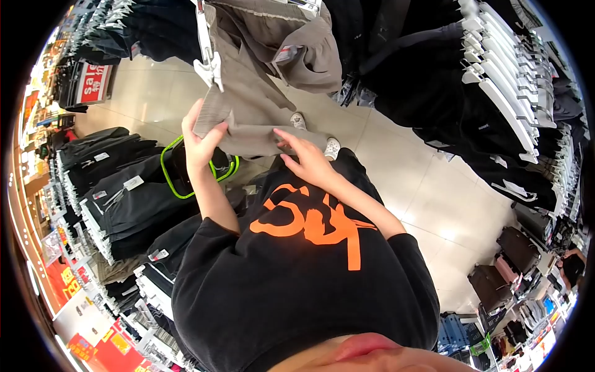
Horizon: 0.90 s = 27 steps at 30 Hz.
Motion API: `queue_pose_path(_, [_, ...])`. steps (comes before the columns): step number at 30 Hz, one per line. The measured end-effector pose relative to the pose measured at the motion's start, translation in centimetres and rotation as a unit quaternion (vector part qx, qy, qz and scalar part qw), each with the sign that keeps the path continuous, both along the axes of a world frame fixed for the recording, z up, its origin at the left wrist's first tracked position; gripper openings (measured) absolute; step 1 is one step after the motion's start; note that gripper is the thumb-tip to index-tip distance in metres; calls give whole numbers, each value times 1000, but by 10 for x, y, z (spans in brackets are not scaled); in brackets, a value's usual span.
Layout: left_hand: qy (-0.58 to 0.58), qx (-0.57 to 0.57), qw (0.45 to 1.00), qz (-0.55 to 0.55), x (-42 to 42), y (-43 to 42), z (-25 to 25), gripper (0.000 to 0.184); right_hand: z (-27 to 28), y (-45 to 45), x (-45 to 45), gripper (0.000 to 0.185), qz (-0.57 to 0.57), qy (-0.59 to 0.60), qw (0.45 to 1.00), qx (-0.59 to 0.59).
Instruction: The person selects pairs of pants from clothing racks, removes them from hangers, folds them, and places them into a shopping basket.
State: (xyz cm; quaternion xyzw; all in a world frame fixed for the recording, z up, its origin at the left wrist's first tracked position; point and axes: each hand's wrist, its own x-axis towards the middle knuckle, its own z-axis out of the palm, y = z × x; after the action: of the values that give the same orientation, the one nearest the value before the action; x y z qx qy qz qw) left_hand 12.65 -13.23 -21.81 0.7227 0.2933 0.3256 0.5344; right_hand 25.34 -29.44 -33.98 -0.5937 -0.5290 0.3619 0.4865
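Note:
Taupe trousers (254, 137) hang in front of me from a white clip hanger (209, 69). My left hand (203, 136) grips their elasticated waistband just below the clip, with the thumb in front and the fingers behind. Over the lower part of the cloth, my right hand (305, 162) is open, its thumb and fingers apart and the fingertips at the fabric. Another taupe garment (307, 53) with a tag hangs just beyond. Below my left forearm shows a bright green-rimmed basket (170, 180), partly hidden by the arm.
Black garments (427, 74) on white hangers (496, 80) crowd the right rack. More dark trousers (133, 192) hang at left, near a red sale sign (93, 85). Brown suitcases (493, 288) stand at lower right on the pale tiled floor (427, 204).

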Motion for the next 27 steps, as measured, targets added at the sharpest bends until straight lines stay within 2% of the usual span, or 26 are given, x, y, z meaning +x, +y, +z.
queue_pose_path(3, [2, -8, 1000, 7, 17, -11, -14, 27, -1, -2, 2, 54, 0, -4, 1000, 3])
queue_pose_path(5, [138, 137, 981, -7, 36, -22, -20, 30, -8, -4, 0, 53, -27, -8, 1000, -9])
queue_pose_path(6, [179, 184, 966, -40, 47, -30, -24, 38, -13, -4, 0, 53, -40, -11, 999, -15])
queue_pose_path(8, [171, 269, 946, -57, 65, -53, -40, 57, -18, -4, 2, 57, -127, -10, 992, -19])
queue_pose_path(9, [165, 260, 949, -72, 72, -61, -50, 62, -24, -3, 4, 59, -170, -9, 985, -20])
queue_pose_path(10, [172, 272, 943, -80, 79, -68, -54, 64, -35, 0, 4, 67, -219, 63, 973, -47])
queue_pose_path(11, [179, 283, 938, -87, 85, -73, -55, 66, -44, -1, 12, 75, -227, 57, 971, -50])
queue_pose_path(13, [148, 207, 958, -131, 90, -72, -55, 65, -34, 1, 19, 77, -265, 145, 949, -85])
queue_pose_path(14, [126, 137, 970, -159, 88, -69, -51, 58, -49, 2, 22, 77, -269, 116, 954, -65])
queue_pose_path(17, [175, 141, 947, -230, 75, -48, -60, 52, -58, 0, 31, 65, -257, 101, 959, -65])
queue_pose_path(18, [144, 87, 966, -196, 71, -40, -59, 47, -54, 4, 33, 59, -249, 93, 962, -64])
queue_pose_path(19, [139, 114, 973, -143, 65, -30, -61, 43, -48, 7, 36, 52, -240, 85, 965, -62])
queue_pose_path(21, [91, 64, 992, -60, 53, -6, -62, 39, -32, 20, 42, 41, -224, 54, 972, -51])
queue_pose_path(23, [87, 143, 985, 46, 40, 26, -66, 33, -3, 40, 47, 31, -208, 7, 978, -29])
queue_pose_path(25, [71, 98, 987, 108, 28, 60, -68, 31, 28, 69, 53, 27, -183, -107, 974, 74])
queue_pose_path(27, [50, 24, 985, 161, 23, 92, -72, 31, 65, 103, 64, 28, -126, -234, 946, 184])
